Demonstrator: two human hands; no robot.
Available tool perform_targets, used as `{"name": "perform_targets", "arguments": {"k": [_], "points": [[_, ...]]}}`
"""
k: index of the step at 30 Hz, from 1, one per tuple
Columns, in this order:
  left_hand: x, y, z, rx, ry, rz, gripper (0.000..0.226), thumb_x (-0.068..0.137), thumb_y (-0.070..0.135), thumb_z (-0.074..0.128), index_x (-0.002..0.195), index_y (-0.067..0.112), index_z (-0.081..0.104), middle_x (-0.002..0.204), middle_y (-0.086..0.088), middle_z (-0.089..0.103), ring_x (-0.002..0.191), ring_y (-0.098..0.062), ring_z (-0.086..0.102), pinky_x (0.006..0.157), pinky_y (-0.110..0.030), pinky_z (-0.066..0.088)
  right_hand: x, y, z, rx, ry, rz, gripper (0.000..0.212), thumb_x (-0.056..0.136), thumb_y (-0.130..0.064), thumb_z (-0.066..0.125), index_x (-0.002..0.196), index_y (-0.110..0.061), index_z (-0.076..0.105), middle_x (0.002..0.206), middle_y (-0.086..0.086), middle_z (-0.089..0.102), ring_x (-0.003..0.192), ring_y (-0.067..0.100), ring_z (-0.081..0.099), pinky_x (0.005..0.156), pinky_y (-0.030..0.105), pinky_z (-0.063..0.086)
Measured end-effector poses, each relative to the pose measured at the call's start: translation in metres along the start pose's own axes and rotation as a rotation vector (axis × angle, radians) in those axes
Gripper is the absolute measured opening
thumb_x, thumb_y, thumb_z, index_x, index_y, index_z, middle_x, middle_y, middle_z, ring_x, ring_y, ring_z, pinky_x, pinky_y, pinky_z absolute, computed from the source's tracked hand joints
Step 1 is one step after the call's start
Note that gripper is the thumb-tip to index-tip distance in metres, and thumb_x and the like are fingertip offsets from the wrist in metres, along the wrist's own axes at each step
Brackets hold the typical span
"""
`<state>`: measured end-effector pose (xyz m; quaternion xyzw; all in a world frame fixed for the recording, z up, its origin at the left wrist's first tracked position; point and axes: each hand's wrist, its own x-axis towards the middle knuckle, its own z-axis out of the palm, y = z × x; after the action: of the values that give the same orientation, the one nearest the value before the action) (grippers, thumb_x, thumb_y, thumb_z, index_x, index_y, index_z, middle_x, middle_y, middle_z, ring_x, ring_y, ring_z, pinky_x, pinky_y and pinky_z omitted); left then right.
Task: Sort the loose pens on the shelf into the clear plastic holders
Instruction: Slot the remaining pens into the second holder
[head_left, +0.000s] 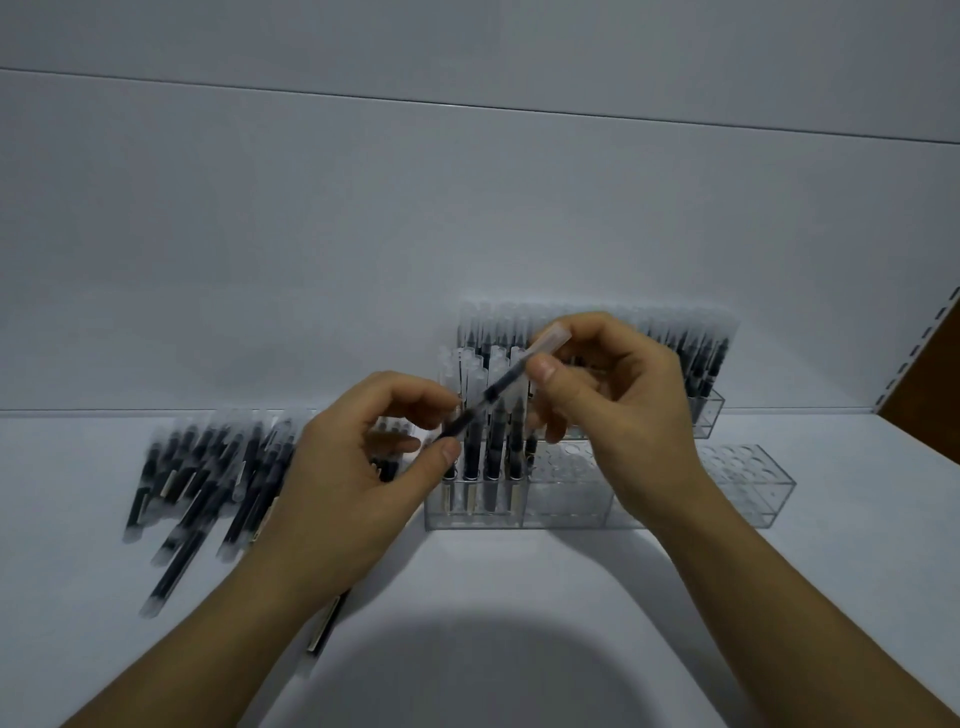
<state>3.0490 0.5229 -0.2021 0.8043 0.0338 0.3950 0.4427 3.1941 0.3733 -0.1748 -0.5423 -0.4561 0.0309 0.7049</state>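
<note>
Both hands hold one black pen (498, 387) with a frosted cap, tilted up to the right, above the front clear holder (566, 499). My left hand (353, 467) pinches its lower end between thumb and fingers. My right hand (618, 395) pinches the capped upper end. Several pens stand upright in the left part of the front holder; its middle and right holes are open. A second holder (709, 415) behind it against the wall is full of upright pens. A pile of loose pens (208, 478) lies on the white shelf (519, 582) to the left.
The white back wall (467, 234) rises right behind the holders. A brown side panel with a slotted upright (919, 353) closes the shelf on the right. One loose pen (324, 629) pokes out under my left forearm.
</note>
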Motion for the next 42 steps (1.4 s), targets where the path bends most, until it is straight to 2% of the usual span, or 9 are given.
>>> {"name": "perform_targets", "arguments": {"k": [6,11,14,18,23,28,34,39,42], "points": [[-0.001,-0.01,0.001,0.091,0.092,-0.072,0.034,0.088,0.017,0.072,0.116,0.03,0.058,0.109,0.013,0.062,0.107,-0.007,0.061,0.086,-0.023,0.054,0.01,-0.004,-0.012,0.187,0.187,0.107,0.012,0.088,-0.007,0.06,0.096,-0.009,0.068,0.084,0.006,0.072,0.061,0.018,0.059,0.049,0.024,0.047],[-0.001,-0.02,0.006,0.157,-0.107,-0.264,0.071,0.078,0.045,0.072,0.142,0.035,0.043,0.131,0.022,0.055,0.123,0.004,0.052,0.104,-0.027,0.046,0.015,-0.003,-0.019,0.087,0.345,0.124,0.034,0.106,-0.002,0.041,0.11,-0.016,0.071,0.08,-0.002,0.071,0.078,0.014,0.057,0.058,0.023,0.044],[-0.004,-0.019,0.009,0.23,-0.223,-0.255,0.063,0.081,0.049,0.068,0.139,0.042,0.044,0.129,0.036,0.051,0.12,0.018,0.046,0.105,-0.02,0.04,0.016,0.003,-0.022,-0.07,0.414,0.078,0.035,0.109,-0.006,0.037,0.128,-0.023,0.061,0.08,-0.006,0.066,0.074,0.012,0.053,0.064,0.027,0.044],[-0.005,-0.018,0.01,0.261,-0.261,-0.261,0.045,0.091,0.032,0.068,0.116,0.058,0.042,0.103,0.057,0.044,0.099,0.037,0.04,0.089,0.001,0.035,0.015,0.007,-0.026,-0.252,0.373,-0.048,0.032,0.111,-0.01,0.037,0.14,-0.02,0.046,0.095,0.002,0.066,0.083,0.013,0.059,0.078,0.032,0.052],[-0.003,-0.021,0.009,0.242,-0.251,-0.253,0.045,0.092,0.024,0.069,0.108,0.06,0.047,0.11,0.044,0.051,0.1,0.034,0.045,0.083,0.002,0.037,0.015,0.006,-0.028,-0.237,0.349,-0.047,0.03,0.108,-0.001,0.04,0.133,-0.015,0.048,0.101,0.007,0.071,0.088,0.025,0.064,0.075,0.03,0.056],[-0.001,-0.023,0.007,0.272,-0.268,-0.242,0.043,0.092,0.025,0.07,0.107,0.06,0.049,0.11,0.043,0.054,0.103,0.032,0.046,0.089,-0.004,0.037,0.015,0.012,-0.029,-0.336,0.268,-0.015,0.036,0.106,0.003,0.041,0.125,-0.025,0.051,0.102,0.0,0.074,0.087,0.036,0.06,0.074,0.048,0.053],[0.0,-0.026,0.004,0.312,-0.272,-0.24,0.044,0.092,0.024,0.071,0.121,0.051,0.054,0.115,0.036,0.059,0.106,0.023,0.051,0.092,-0.01,0.041,0.012,0.017,-0.03,-0.376,0.11,-0.004,0.036,0.105,0.004,0.043,0.13,-0.023,0.045,0.106,-0.002,0.074,0.069,0.018,0.056,0.07,0.021,0.044],[0.002,-0.027,-0.002,0.316,-0.273,-0.255,0.044,0.092,0.023,0.07,0.13,0.041,0.056,0.12,0.032,0.06,0.11,0.016,0.052,0.097,-0.014,0.042,0.011,0.022,-0.028,-0.397,0.004,0.022,0.036,0.104,0.002,0.048,0.121,-0.029,0.051,0.11,-0.009,0.07,0.097,0.019,0.066,0.085,0.041,0.054],[0.002,-0.025,-0.004,0.318,-0.278,-0.247,0.04,0.092,0.024,0.07,0.122,0.048,0.056,0.115,0.035,0.059,0.107,0.017,0.053,0.095,-0.012,0.043,0.011,0.026,-0.03,-0.461,-0.017,0.026,0.034,0.102,-0.003,0.055,0.121,-0.032,0.056,0.098,-0.014,0.06,0.097,0.024,0.065,0.083,0.05,0.055]]}}
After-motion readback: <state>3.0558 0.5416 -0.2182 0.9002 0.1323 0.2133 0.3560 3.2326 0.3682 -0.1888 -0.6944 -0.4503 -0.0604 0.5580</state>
